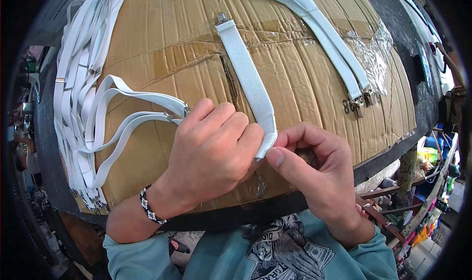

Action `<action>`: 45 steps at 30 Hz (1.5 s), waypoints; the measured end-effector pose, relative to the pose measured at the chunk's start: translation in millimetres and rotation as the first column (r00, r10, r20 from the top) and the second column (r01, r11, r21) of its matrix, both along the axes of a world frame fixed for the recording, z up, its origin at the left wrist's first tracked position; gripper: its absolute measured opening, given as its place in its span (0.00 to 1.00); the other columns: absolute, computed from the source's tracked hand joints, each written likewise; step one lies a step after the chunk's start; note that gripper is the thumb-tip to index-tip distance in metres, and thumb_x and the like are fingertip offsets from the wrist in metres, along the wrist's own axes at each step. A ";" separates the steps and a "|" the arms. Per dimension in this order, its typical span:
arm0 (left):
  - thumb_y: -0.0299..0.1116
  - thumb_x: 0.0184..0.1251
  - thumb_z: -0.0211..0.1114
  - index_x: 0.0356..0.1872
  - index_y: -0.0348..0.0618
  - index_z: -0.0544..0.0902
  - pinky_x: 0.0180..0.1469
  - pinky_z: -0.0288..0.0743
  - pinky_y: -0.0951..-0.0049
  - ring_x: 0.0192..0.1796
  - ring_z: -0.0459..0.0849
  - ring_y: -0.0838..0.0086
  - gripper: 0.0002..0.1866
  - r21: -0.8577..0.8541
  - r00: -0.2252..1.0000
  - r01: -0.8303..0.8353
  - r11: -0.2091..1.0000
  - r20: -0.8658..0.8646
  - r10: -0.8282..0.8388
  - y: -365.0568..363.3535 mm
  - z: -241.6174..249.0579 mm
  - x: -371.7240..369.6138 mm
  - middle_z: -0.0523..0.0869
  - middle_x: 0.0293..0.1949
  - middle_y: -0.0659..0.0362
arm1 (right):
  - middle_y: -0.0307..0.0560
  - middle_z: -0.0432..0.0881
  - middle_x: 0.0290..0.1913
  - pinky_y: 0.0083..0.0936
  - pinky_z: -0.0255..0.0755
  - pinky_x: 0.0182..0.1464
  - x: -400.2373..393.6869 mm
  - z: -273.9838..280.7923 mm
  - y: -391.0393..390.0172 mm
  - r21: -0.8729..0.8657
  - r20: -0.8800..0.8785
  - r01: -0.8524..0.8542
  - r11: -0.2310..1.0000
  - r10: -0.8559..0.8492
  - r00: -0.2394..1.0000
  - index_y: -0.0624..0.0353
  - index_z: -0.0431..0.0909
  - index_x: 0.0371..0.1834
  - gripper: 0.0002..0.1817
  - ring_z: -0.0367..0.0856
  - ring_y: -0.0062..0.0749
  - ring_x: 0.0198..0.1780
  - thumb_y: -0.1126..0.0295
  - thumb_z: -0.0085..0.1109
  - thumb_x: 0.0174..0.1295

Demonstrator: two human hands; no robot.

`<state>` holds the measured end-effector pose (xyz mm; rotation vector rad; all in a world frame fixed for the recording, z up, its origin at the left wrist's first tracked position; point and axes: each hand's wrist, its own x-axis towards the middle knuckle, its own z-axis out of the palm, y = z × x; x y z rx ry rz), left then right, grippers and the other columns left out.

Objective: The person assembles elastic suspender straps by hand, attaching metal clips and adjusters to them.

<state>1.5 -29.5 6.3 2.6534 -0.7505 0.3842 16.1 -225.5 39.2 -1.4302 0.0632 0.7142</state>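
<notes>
White elastic suspenders (248, 73) lie over the cardboard, one strap running up to a metal clip (221, 18). My left hand (211, 147) is closed, its fingers curled around the straps near their joined end. Two looped straps with small metal clips (186, 110) come out to the left of that hand. My right hand (314, 164) pinches the folded white end (267, 145) between thumb and index finger, close to the left hand. What lies under the left hand's fingers is hidden.
A thick bundle of white suspenders (78, 103) hangs along the left side of the cardboard (305, 93). At the upper right lies another pair (334, 49) with metal clips, near clear tape (373, 58). Crates and colourful items (432, 154) stand beyond the right edge.
</notes>
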 end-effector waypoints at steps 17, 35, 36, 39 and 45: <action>0.31 0.47 0.65 0.20 0.46 0.70 0.32 0.62 0.66 0.27 0.69 0.69 0.10 0.122 0.979 -0.019 0.992 0.205 -0.006 3.5 -6.8 1.8 0.65 0.22 0.62 | 0.38 0.86 0.35 0.15 0.73 0.40 -4.9 -4.5 3.0 -0.019 -0.004 0.025 0.999 -0.025 1.000 0.72 0.85 0.43 0.08 0.79 0.13 0.37 0.74 0.67 0.71; 0.30 0.42 0.65 0.21 0.45 0.73 0.32 0.61 0.65 0.28 0.69 0.66 0.08 0.279 0.965 -0.190 0.941 0.230 0.127 -8.4 1.8 -12.1 0.63 0.23 0.60 | 0.32 0.80 0.25 0.12 0.62 0.27 -2.5 -7.0 15.2 -0.226 0.243 0.068 0.972 -0.011 0.970 0.68 0.82 0.31 0.05 0.72 0.08 0.26 0.76 0.65 0.61; 0.29 0.42 0.65 0.21 0.45 0.72 0.32 0.61 0.64 0.28 0.69 0.66 0.08 0.279 0.965 -0.193 0.941 0.227 0.130 -8.3 2.0 -12.6 0.63 0.23 0.60 | 0.34 0.79 0.24 0.15 0.64 0.27 -2.3 -5.9 16.0 -0.238 0.237 0.072 0.969 -0.014 0.971 0.68 0.81 0.30 0.06 0.72 0.10 0.26 0.76 0.65 0.60; 0.29 0.42 0.65 0.21 0.45 0.72 0.32 0.60 0.64 0.28 0.69 0.66 0.08 0.267 0.966 -0.195 0.944 0.221 0.138 -8.6 1.9 -13.1 0.63 0.23 0.60 | 0.35 0.78 0.22 0.17 0.65 0.28 -2.1 -4.5 16.5 -0.236 0.219 0.082 0.968 -0.030 0.975 0.69 0.81 0.29 0.07 0.72 0.12 0.26 0.75 0.65 0.59; 0.26 0.48 0.65 0.18 0.46 0.69 0.31 0.59 0.66 0.26 0.67 0.69 0.11 0.254 0.936 -0.268 0.930 0.296 0.189 -7.0 0.5 -8.4 0.62 0.20 0.62 | 0.32 0.78 0.24 0.14 0.61 0.26 -4.8 -9.7 8.9 -0.204 0.260 0.081 0.976 -0.026 0.965 0.67 0.81 0.30 0.05 0.71 0.09 0.25 0.76 0.63 0.61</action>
